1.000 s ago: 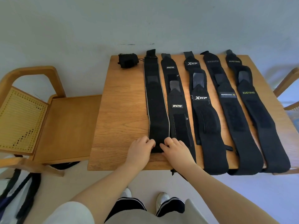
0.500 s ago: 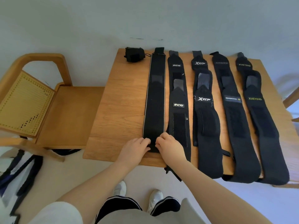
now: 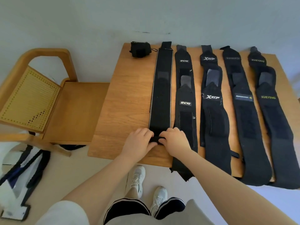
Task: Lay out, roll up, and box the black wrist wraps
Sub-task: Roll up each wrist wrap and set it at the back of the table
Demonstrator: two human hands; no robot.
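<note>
hands side by side, left hand and right hand grip rolled end of leftmost wrap

My worktop is honey-brown wood grain. On it, black wrist wraps: one plain with pale edging, others lettered white or yellow-green. Beside it, a tan chair with perforated cane back.
</note>
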